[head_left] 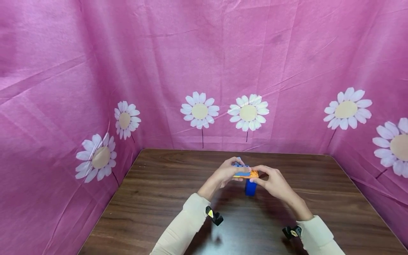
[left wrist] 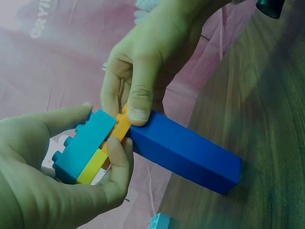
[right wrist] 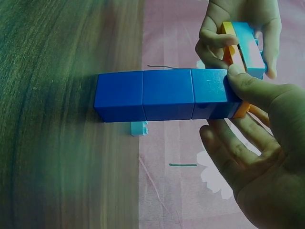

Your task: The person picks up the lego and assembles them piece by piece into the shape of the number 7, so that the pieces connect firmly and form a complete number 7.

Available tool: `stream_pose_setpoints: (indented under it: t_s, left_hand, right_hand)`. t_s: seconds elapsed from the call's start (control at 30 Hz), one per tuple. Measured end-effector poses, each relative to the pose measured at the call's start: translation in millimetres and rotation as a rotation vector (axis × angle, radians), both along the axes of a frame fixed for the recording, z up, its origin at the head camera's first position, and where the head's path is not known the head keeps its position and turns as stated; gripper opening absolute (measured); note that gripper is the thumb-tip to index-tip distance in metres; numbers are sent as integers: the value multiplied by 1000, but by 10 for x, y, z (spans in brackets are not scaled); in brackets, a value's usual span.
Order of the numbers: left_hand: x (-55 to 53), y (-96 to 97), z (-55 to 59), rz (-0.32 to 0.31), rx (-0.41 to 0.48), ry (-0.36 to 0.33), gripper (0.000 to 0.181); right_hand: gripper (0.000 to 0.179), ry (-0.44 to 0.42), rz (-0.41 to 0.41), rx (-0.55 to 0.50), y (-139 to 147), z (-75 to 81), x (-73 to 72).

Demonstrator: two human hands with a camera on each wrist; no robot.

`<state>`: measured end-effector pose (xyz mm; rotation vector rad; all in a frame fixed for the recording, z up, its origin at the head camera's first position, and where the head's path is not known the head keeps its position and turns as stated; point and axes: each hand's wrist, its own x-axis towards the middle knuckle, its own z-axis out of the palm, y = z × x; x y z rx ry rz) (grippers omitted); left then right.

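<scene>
A column of dark blue toy building bricks (head_left: 250, 187) stands on the table, an orange brick (head_left: 254, 174) across its top. Beside it, a light blue brick (left wrist: 86, 143) sits above a yellow brick (left wrist: 93, 167), studs facing up. My left hand (head_left: 227, 173) pinches this light blue and yellow piece between thumb and fingers, against the orange brick. My right hand (head_left: 274, 181) grips the orange brick where it meets the column, its thumb (right wrist: 248, 83) at the joint. Fingers partly hide how the pieces join.
Farther back on the wooden table (head_left: 159, 184) is another light blue brick (right wrist: 139, 128), mostly hidden behind my left hand in the head view. A pink curtain (head_left: 220, 63) with white daisies surrounds the table's back and sides. Both wrists carry small black cameras.
</scene>
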<state>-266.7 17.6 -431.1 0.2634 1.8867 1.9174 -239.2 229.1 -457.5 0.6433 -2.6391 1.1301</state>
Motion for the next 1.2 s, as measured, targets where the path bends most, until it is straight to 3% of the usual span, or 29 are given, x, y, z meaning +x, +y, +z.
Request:
stream_pose_setpoints:
  t_s: [0.13,0.5,1.2]
  left_hand:
    - [13,12,24,11,-23,-1,36]
    - [-69,-9,7,-73,8,-108,37]
    - [-124,-16,-46,-104,4,-134,30]
  right_hand:
    - [34,3,3,-1,5,0,1]
    - [33,4,5,0,4,-26,-10]
    - [32,-13,-1,-7,-1,-10,-12]
